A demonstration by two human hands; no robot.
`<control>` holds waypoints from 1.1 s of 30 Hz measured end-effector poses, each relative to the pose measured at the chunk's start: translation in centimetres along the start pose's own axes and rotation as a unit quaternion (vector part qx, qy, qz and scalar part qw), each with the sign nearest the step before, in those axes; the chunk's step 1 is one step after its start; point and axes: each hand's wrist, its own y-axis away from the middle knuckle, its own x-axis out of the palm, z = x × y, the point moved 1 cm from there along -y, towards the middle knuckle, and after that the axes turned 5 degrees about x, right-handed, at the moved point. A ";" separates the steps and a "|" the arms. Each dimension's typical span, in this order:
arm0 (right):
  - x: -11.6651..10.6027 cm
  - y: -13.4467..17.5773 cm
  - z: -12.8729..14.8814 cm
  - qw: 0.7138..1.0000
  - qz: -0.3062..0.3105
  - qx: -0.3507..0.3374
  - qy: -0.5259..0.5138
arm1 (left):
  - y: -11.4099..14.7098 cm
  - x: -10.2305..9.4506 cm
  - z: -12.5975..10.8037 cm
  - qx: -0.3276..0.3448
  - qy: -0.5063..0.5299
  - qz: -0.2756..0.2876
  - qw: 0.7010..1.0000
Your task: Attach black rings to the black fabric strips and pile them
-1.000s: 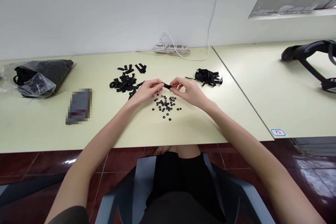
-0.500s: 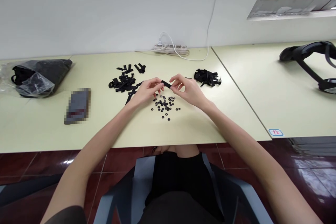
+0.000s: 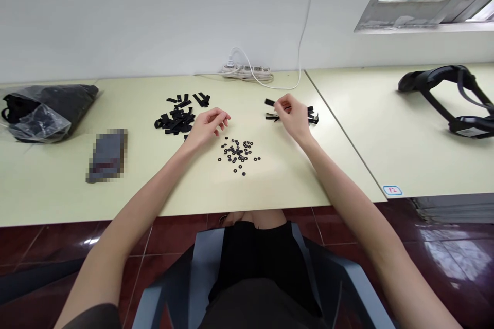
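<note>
My right hand pinches a short black fabric strip by one end. It is over the right-hand pile of black strips, hiding much of it. My left hand hovers with loosely curled fingers, and nothing shows in them. It is beside the larger left-hand pile of black strips. Between and below the hands, several small round black rings lie scattered on the pale yellow table.
A power strip with a white cable lies by the wall. A dark bag in clear plastic and a blurred dark flat object are at the left. A black headset with straps rests on the right table.
Both hands held a strip between them. My left hand has let go, and my right hand has moved right with a strip to the right-hand pile. The view has shifted slightly.
</note>
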 end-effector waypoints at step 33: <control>1.8 2.5 2.4 0.989 0.054 -0.136 0.034 | -1.4 -6.0 4.1 0.067 -0.283 -0.037 0.956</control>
